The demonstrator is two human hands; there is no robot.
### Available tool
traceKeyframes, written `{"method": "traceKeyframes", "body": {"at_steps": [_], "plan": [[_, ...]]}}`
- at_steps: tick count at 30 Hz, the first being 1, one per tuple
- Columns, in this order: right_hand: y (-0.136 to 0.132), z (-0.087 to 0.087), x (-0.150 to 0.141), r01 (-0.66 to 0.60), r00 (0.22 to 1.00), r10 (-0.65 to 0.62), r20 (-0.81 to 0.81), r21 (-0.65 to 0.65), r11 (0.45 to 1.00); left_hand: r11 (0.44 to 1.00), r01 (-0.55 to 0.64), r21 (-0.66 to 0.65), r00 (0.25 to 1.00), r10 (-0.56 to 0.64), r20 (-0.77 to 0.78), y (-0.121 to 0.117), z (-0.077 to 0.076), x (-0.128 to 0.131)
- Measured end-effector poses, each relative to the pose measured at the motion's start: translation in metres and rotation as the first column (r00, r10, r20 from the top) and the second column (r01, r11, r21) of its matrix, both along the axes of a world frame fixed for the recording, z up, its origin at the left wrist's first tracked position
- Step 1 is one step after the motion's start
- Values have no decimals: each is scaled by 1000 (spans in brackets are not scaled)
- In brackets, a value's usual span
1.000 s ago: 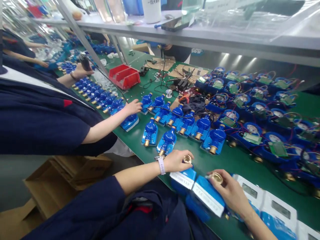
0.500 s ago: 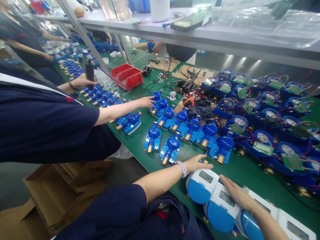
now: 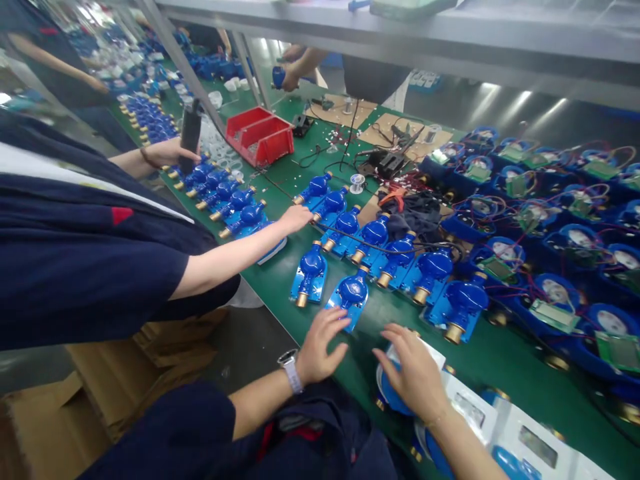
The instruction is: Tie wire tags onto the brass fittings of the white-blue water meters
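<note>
My left hand (image 3: 323,348), with a watch on the wrist, is open over the table edge. Its fingertips are just in front of a blue water meter (image 3: 351,291) lying face down with its brass ends showing. Whether they touch it, I cannot tell. My right hand (image 3: 414,368) is open too, fingers spread, over the first white-and-blue water meter (image 3: 436,353) in a row at the lower right. It covers much of that meter. Another face-down water meter (image 3: 312,264) lies to the left, apart from the row behind.
A co-worker's hand (image 3: 298,217) reaches to the row of blue meters from the left; their other hand (image 3: 173,152) holds a black tool (image 3: 191,133). Open meters with wires (image 3: 555,293) fill the right side. A red bin (image 3: 260,137) stands farther back beneath a shelf (image 3: 450,47).
My left hand has moved back and left, off the white-and-blue meters. My right hand has shifted left onto the first one. The co-worker's reaching hand has curled down at the blue row.
</note>
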State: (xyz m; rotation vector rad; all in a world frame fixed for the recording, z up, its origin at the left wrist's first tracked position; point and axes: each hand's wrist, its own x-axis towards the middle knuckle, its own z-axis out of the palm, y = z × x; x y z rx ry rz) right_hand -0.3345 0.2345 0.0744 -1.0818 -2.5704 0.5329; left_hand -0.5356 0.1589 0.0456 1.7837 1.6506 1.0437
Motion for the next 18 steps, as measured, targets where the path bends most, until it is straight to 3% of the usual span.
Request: {"method": "traceKeyframes", "body": {"at_steps": [2,4,8,13,18], "plan": [[-5,-7,-33,-175,982,177,66,-31,984,980,-198,-17,959,190,-208,-7,-8,-42],[-5,-17,-63,-242,956,248,156,-61,968,957,-282,-61,899,241,-364,-4,-23,-71],[1,-33,-97,-259,915,268,302,-68,963,979,-200,-30,886,168,-432,16,-50,-94],[-2,-37,-93,-292,889,282,361,-27,956,988,-152,29,923,153,-353,20,-53,-111],[-23,-36,-64,-408,865,393,312,-18,913,1000,-15,-5,937,13,-350,-13,-36,-126]]}}
